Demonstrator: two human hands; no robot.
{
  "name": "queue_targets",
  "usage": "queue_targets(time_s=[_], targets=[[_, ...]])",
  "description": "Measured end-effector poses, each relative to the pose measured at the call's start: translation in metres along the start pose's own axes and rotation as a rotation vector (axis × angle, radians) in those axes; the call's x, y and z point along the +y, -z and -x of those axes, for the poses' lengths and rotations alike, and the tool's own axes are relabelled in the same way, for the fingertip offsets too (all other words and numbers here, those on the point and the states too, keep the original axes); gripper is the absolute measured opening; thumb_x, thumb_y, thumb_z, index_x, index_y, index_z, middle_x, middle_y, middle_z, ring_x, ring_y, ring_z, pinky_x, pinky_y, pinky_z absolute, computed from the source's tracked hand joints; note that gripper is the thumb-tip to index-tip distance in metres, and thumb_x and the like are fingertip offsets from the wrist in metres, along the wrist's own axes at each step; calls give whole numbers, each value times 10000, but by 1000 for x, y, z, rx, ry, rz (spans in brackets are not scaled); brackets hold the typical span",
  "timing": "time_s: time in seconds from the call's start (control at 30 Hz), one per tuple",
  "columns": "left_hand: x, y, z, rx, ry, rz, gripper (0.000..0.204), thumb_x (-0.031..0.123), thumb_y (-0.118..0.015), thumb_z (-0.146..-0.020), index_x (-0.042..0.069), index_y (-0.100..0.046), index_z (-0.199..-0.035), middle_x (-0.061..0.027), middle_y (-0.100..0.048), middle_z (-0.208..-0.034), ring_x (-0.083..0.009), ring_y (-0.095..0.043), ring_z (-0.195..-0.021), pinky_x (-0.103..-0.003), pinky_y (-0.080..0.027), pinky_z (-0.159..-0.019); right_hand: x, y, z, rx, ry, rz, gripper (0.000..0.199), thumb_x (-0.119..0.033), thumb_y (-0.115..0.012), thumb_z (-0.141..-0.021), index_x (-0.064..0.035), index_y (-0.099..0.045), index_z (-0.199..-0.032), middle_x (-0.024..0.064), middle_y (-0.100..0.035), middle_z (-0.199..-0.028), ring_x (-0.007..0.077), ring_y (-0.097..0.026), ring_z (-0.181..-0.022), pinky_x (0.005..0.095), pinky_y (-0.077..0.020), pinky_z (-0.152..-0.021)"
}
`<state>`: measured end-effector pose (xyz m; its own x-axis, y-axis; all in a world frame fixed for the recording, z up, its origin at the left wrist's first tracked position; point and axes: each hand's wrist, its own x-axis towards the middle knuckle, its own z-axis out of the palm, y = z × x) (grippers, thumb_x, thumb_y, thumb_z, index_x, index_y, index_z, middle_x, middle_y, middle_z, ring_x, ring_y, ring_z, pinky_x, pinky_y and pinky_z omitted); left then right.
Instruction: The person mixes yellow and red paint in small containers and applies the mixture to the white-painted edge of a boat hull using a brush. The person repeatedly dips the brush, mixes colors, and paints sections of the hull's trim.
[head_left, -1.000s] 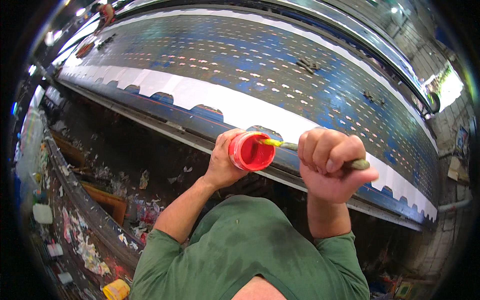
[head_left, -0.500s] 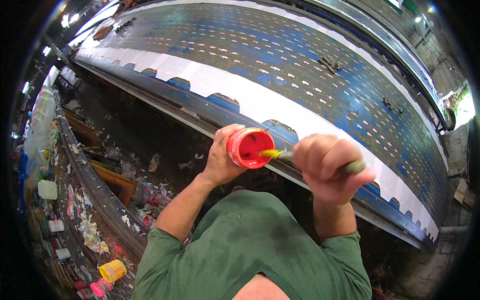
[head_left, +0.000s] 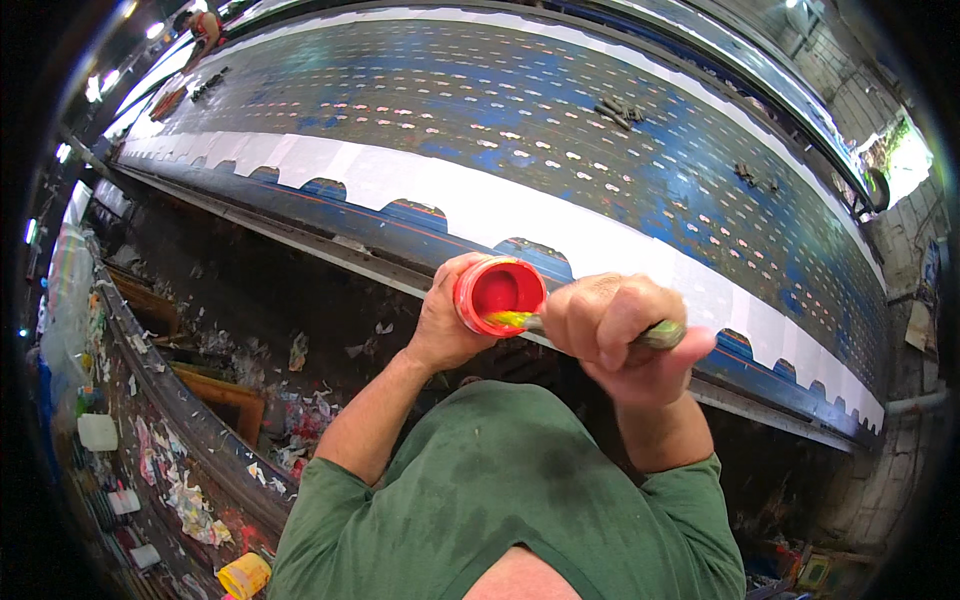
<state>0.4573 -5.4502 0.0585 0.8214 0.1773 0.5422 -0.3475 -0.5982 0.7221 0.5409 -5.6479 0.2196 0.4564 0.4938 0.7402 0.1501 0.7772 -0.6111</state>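
Note:
My left hand (head_left: 445,318) is wrapped round a red plastic jar (head_left: 462,297), tilted so its open mouth faces up toward me. Glossy red paint (head_left: 493,292) coats the inside. My right hand (head_left: 620,325) grips the thick, dull green-grey handle of a spatula-like tool (head_left: 660,334). The tool's yellow-smeared end (head_left: 510,319) reaches into the jar mouth by its lower rim. Whether the tip touches the paint, I cannot tell. Both hands are held in front of my green shirt, over the near edge of a long table.
White paper strips (head_left: 380,175) line the long dark table (head_left: 420,75), which has rows of small pale marks. Dark stick-like pieces (head_left: 618,113) lie on it. Left, a littered bench (head_left: 190,400) holds a yellow tub (head_left: 244,576). Another person (head_left: 205,35) leans at the far left end.
My right hand has moved left, bringing the tool's yellow end deeper into the jar mouth. The view has shifted, and another person now shows at the far left.

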Motion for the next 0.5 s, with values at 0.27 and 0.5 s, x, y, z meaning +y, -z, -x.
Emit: queue_targets(time_s=[0.27,0.5], targets=[[1,-14,-5,-60,34,24,1053,230,-1090,-701,93,-491,-1556,-121,-624,-1493,-319,-612,-1421,-446,-519,-1225,-14,0,1,-80,-98,-13,858,-823,-370,-1116,-61,-549,-764,35,-516,-648,194,-456,-548,360,-353,-554],[-4,-29,-7,-114,-5,-1,1070,229,-1098,-686,105,-504,-1568,-109,-619,-1511,-303,-606,-1424,-437,-502,-1236,-7,1,7,98,10,73,857,-833,-386,-1105,-57,-538,-774,2,-463,-640,169,-407,-551,356,-346,-571]])
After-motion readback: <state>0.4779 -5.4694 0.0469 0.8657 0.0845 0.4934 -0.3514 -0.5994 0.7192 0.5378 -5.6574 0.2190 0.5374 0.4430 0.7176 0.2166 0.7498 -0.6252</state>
